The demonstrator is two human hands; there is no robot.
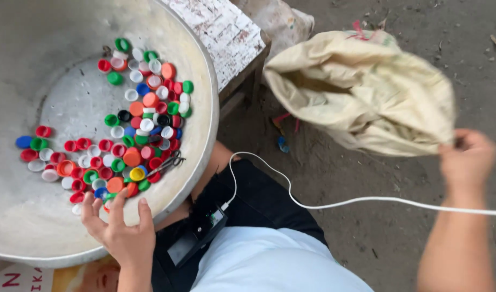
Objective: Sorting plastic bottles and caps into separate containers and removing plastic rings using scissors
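Many coloured bottle caps (130, 125) lie inside the big metal basin (202, 135); the left hand (120, 230) rests open on its rim, while the right hand (467, 160) pinches a cream sack (367, 92) right of the basin.

My left hand (120, 230) sits at about seven o'clock, palm down, fingers (116, 203) spread and pointing toward twelve — forearm dropping straight to six. My right hand (468, 160) is out at three o'clock, blurred, fingers curled closed in a pinch, forearm running down toward five.
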